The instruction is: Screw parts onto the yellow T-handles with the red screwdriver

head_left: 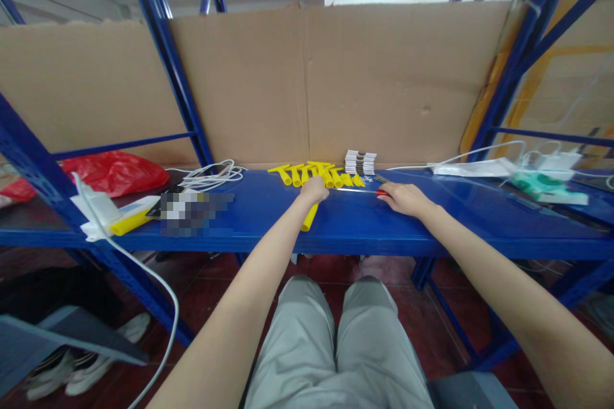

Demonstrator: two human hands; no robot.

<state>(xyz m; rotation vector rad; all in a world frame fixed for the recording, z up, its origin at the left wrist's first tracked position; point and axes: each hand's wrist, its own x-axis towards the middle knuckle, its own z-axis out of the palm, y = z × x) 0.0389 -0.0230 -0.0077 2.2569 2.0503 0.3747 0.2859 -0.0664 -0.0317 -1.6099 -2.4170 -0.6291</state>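
Note:
My left hand [315,190] is closed around a yellow plastic handle [309,218], whose round end sticks out below the fist toward the table's front edge. In my right hand [407,199] is a screwdriver [357,190] with a red grip, the fingers wrapped round it. Its thin metal shaft lies nearly level and points left, its tip close to my left fist. Just behind my left hand lies a row of several yellow T-shaped handles [286,177]. Small yellow pieces [352,179] and tiny silvery bits [368,179] lie between the two hands, farther back.
A stack of white pieces with dark bands [360,162] stands against the cardboard wall [240,89]. White cable [215,174], a red plastic bag [112,172] and a yellow-ended object [130,222] lie left on the blue table [460,220]. Chargers, cables and a green item [532,186] sit right.

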